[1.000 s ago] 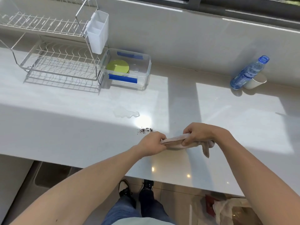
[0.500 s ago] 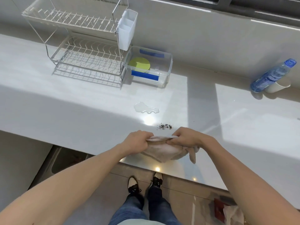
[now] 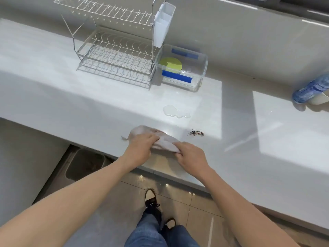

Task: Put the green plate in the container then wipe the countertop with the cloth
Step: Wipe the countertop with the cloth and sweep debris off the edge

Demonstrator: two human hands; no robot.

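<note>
The green plate lies flat inside the clear container with blue clips, at the back of the white countertop. A pale cloth rests bunched on the countertop near its front edge. My left hand grips the cloth's left part and my right hand grips its right end. A water puddle lies beyond the cloth, and a small heap of dark crumbs sits to its right.
A wire dish rack with a white cutlery holder stands left of the container. A blue-labelled bottle lies against a white cup at the far right. A bin stands on the floor below.
Both hands have laid the cloth down on the countertop and spread it leftwards; earlier it was held bunched at the edge, just below the crumbs. The view has shifted left.
</note>
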